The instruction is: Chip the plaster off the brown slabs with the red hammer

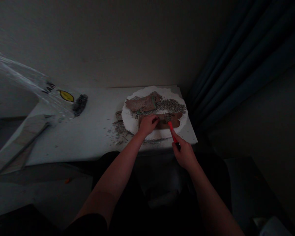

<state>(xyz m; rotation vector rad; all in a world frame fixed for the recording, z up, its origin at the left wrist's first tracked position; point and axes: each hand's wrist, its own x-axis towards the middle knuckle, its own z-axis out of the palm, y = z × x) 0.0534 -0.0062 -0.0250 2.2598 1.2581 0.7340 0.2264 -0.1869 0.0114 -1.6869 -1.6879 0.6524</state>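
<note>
My right hand (184,152) is wrapped round the red handle of a hammer (171,127). The hammer's head lies over a flat brown slab (176,123) with a broken right end. My left hand (148,124) rests on the left part of that slab with its fingers curled together. Whatever sits between those fingertips is too dark and small to make out. Beneath is a white, ragged-edged round board (130,124). On it, behind my hands, lie a cracked brown piece (142,104) and a heap of small grey-brown fragments (172,106).
A white table (93,137) carries the board, with loose crumbs (121,134) left of it. Further left stands a clear plastic bag (61,95) with dark bits at its bottom. Long pale strips (22,137) overhang the left edge. A dark curtain (241,62) hangs at right.
</note>
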